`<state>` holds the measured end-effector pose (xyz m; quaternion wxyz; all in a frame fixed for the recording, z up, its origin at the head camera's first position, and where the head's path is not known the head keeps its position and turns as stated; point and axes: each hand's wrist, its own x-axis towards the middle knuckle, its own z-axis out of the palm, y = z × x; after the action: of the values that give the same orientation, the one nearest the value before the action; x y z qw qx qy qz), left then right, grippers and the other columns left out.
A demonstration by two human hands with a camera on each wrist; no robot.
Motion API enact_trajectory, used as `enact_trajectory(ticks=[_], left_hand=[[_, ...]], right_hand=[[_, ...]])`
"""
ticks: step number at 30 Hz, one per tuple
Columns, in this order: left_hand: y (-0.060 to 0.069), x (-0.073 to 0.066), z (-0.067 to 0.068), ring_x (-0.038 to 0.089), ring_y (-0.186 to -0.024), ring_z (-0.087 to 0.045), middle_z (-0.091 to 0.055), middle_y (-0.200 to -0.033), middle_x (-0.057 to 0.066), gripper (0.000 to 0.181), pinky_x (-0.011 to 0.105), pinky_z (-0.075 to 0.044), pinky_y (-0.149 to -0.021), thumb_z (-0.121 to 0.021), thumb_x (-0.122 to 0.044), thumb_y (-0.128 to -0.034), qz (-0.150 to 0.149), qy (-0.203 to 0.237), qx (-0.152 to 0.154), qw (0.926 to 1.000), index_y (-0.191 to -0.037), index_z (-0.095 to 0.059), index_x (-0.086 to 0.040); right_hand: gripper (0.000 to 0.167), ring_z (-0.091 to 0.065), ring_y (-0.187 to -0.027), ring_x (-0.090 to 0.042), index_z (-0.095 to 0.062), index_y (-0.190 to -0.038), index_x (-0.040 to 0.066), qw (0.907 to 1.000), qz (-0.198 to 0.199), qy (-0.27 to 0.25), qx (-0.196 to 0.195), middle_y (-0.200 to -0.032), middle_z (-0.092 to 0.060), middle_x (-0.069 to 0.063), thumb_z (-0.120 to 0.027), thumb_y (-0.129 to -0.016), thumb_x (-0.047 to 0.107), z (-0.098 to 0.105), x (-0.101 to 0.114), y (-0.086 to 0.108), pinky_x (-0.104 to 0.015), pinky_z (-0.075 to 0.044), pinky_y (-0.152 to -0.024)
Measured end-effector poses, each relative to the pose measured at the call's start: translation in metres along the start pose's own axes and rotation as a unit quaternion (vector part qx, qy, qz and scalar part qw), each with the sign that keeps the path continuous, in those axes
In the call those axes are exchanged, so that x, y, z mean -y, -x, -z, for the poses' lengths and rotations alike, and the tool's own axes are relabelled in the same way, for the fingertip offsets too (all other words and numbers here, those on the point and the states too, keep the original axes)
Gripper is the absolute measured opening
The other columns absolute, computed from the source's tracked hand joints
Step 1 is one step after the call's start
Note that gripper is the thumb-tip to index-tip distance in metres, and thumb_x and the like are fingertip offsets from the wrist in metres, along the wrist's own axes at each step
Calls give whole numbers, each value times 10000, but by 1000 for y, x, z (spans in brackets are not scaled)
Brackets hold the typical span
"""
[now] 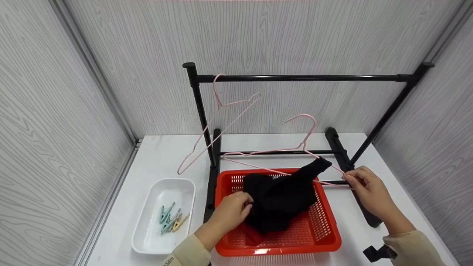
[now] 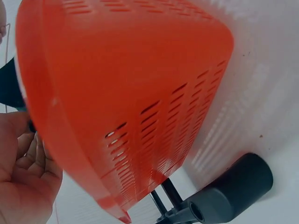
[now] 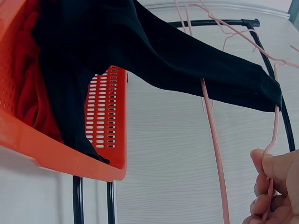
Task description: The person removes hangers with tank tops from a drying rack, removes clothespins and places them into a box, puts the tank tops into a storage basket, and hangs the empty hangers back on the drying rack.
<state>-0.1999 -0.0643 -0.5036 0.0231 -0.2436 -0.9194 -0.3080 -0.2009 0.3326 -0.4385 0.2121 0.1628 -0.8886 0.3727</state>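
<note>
A black garment (image 1: 284,199) lies bunched in a red perforated basket (image 1: 277,252); its exact kind is not clear. My left hand (image 1: 229,210) pinches the garment's left edge, over the basket's left side. With thumb and fingers my right hand (image 1: 369,190) holds a pink wire hanger (image 3: 214,135) by its right end. One narrow part of the garment rises to the right and is looped over the hanger's right shoulder. The hanger's hook points up, free of any bar. In the left wrist view the basket wall hides most of the garment.
Behind the basket stands a black rack (image 1: 303,78), a second pink hanger (image 1: 216,92) hooked on its bar at the left. A white tray (image 1: 147,221) on the left holds several clothespins (image 1: 170,221). Red cloth (image 3: 32,84) lies under the garment. Walls enclose the table.
</note>
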Motion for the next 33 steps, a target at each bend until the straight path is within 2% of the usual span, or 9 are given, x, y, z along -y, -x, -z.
enact_trajectory(ticks=[3,8,14,17,22,27,30,33], left_hand=[[0,0,-4,70,-815,-596,-656,-949,-48,90,265,-550,-797,-676,-172,-961,-66,-71,232,9997,-1047,-694,-152],[2,-1,-10,101,-878,-639,-668,-957,-39,83,292,-555,-833,-695,-163,-946,-284,-411,425,9978,-1028,-693,-155],[3,-2,-12,124,-904,-655,-683,-962,-36,119,318,-554,-870,-721,-191,-931,-265,-699,703,9947,-1042,-696,-159],[3,-3,-11,127,-889,-652,-678,-946,-33,138,313,-555,-863,-716,-242,-939,-322,-808,736,9935,-1044,-700,-154],[2,-5,-8,103,-801,-617,-645,-869,-64,159,290,-557,-798,-666,-332,-971,-371,-945,639,9928,-1005,-701,-181],[-1,-9,-3,90,-776,-600,-642,-850,-83,154,287,-555,-790,-634,-340,-989,-390,-1037,494,9926,-988,-702,-203],[-3,-11,2,95,-768,-606,-647,-847,-78,153,292,-557,-781,-624,-330,-995,-465,-1108,275,9924,-981,-705,-200],[-4,-13,9,107,-778,-626,-659,-855,-62,147,291,-561,-776,-620,-303,-999,-640,-1119,-84,9916,-983,-710,-188]], right_hand=[[95,-505,-750,-39,-704,-953,6,10000,3,18,1,-887,-591,15,-618,-957,-35,0,0,0,-117,-416,-652],[90,-507,-760,-37,-705,-955,7,10000,-22,56,50,-901,-598,11,-621,-959,-24,-1,0,-1,-113,-418,-660],[93,-509,-757,-43,-706,-948,18,10000,-26,44,77,-895,-595,12,-622,-959,-22,-1,0,-2,-116,-418,-661],[96,-506,-749,-45,-705,-956,18,9999,-58,16,110,-894,-589,16,-615,-966,-13,-1,0,-2,-122,-419,-654],[97,-507,-740,-43,-706,-965,13,9999,-84,4,140,-892,-586,20,-611,-973,-2,-1,0,-3,-125,-417,-649],[99,-505,-730,-43,-709,-961,14,9999,-52,28,149,-876,-584,24,-617,-962,-22,-2,0,-3,-128,-416,-639],[107,-499,-725,-47,-713,-953,30,9999,-36,16,143,-868,-580,24,-622,-958,-26,-2,2,-4,-132,-414,-633],[121,-491,-721,-55,-718,-943,42,9999,-38,-74,109,-860,-578,10,-623,-954,-33,-3,4,-5,-140,-405,-627]])
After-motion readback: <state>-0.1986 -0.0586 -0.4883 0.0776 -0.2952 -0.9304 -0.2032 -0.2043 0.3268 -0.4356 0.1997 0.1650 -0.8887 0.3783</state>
